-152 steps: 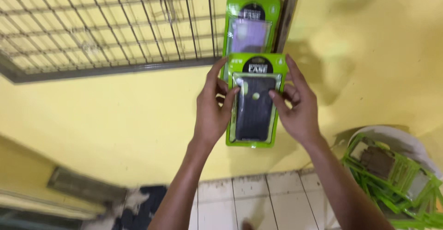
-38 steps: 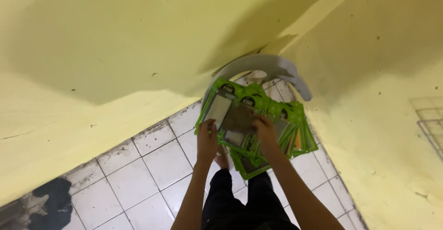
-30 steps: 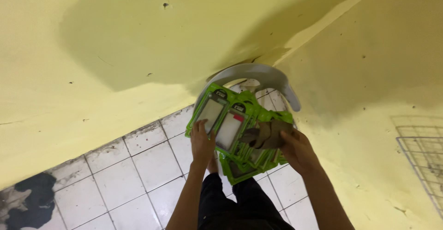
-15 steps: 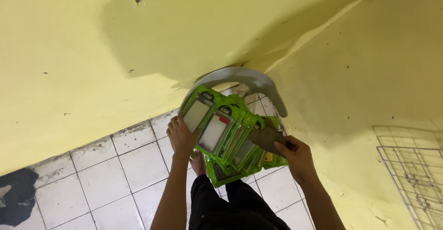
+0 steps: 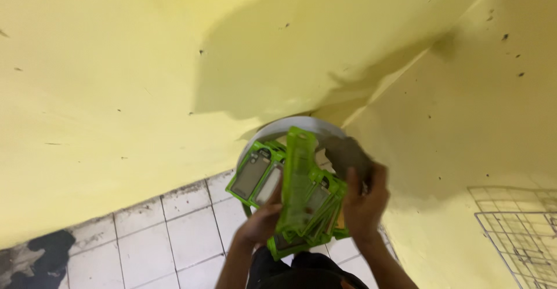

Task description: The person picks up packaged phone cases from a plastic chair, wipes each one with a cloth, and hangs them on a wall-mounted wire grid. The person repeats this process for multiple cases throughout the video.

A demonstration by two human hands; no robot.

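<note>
Left hand (image 5: 262, 224): under the bunch of green packs (image 5: 290, 193), fingers curled up around the lower edge, so it's clamped on the stack from below.

Right hand (image 5: 364, 203): on the right side of the same bunch, fingers wrapped over the edge, thumb pointing up. A bit blurry, but it looks closed on the packs and not spread.

Packs: flat green blister cards with a dark or grey phone-case shape in the window. They're fanned out between both hands, and one pack (image 5: 300, 176) stands edge-on in the middle, sticking up above the rest. Can't count them, too much overlap.

Bucket (image 5: 278, 131): pale grey round tub right behind and below the packs, tucked into the corner. Only its rim shows, so I can't tell what's left inside.

How far along: my guess is the bunch is gathered and lifted over the bucket, but it's not neat yet, and none of these packs are on the rack, so pretty much all the hanging is left.

Walls (image 5: 116, 80): yellow, meeting in a corner just above the bucket, a few dark specks.

Rack (image 5: 516, 231): wire grid on the right wall, well apart from the hands, nothing on the bit that shows.

Floor (image 5: 145, 237): white tiles, grimy grout, dark patch at the far left.
</note>
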